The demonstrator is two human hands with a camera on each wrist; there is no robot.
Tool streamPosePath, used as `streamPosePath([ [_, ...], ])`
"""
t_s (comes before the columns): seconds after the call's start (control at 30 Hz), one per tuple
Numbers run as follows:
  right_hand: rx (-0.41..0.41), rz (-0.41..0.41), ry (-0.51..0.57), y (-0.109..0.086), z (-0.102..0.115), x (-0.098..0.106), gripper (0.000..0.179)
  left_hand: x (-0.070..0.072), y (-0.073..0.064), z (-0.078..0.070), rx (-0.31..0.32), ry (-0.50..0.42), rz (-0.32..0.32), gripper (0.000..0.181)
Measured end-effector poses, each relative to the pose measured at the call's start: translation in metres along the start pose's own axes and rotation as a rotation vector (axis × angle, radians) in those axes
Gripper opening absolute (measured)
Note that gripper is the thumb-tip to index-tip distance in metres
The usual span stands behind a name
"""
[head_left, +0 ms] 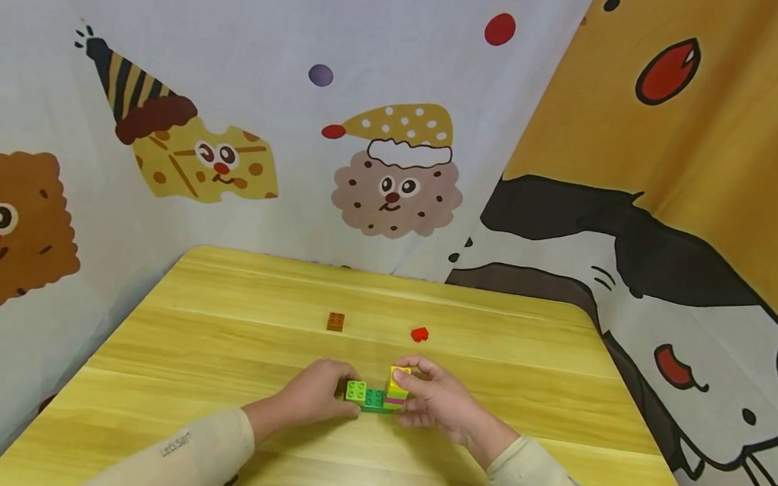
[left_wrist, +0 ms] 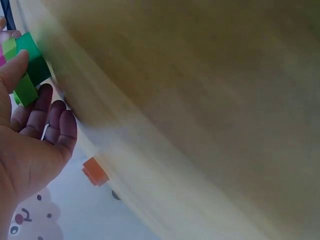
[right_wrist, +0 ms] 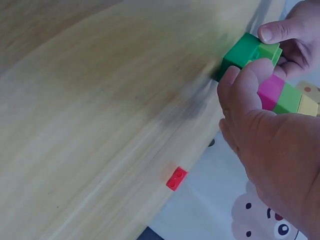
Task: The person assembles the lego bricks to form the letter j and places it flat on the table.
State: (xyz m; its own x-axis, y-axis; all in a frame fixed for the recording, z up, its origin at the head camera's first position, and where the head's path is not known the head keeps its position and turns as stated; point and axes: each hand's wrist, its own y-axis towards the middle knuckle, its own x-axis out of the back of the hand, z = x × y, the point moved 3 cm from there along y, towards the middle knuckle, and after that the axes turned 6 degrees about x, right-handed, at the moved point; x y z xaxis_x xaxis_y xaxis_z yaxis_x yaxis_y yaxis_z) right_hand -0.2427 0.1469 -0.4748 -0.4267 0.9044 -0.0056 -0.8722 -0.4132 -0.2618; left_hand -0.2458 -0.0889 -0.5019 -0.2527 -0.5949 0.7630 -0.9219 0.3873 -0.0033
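Observation:
On the table, a long dark green toy building brick carries a light green brick at its left end. Its right end bears a small stack of bricks, yellow on top with magenta and light green below. My left hand grips the left end, its thumb on the dark green side in the left wrist view. The stack is held by my right hand, thumb on the near side and fingers behind. In the right wrist view, fingers partly hide the magenta brick.
Beyond the hands lie a brown-orange brick to the left and a red brick to the right, both apart from the assembly. The wooden table ends at a cloth backdrop with cartoon prints.

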Motion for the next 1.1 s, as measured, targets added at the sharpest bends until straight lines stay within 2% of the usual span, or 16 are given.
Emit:
streamPosePath([
  [0.3, 0.022, -0.038, 0.041, -0.0013, -0.0021, -0.0014, 0.056, -0.0034, 0.0013, 0.0017, -0.023, -0.029, -0.010, 0.033],
  [0.47, 0.037, -0.066, 0.035, -0.0021, -0.0034, -0.0033, 0.056, -0.0045, 0.0014, 0.0028, -0.003, -0.027, -0.013, 0.034],
  [0.97, 0.041, -0.116, 0.011, -0.0020, -0.0066, -0.0089, 0.059, -0.0047, 0.0006, 0.0018, 0.034, -0.059, -0.006, 0.033],
  [1.1, 0.027, -0.135, -0.028, -0.0063, -0.0079, -0.0075, 0.068, -0.0043, 0.0014, -0.0016, 0.022, -0.051, -0.020, 0.033],
])
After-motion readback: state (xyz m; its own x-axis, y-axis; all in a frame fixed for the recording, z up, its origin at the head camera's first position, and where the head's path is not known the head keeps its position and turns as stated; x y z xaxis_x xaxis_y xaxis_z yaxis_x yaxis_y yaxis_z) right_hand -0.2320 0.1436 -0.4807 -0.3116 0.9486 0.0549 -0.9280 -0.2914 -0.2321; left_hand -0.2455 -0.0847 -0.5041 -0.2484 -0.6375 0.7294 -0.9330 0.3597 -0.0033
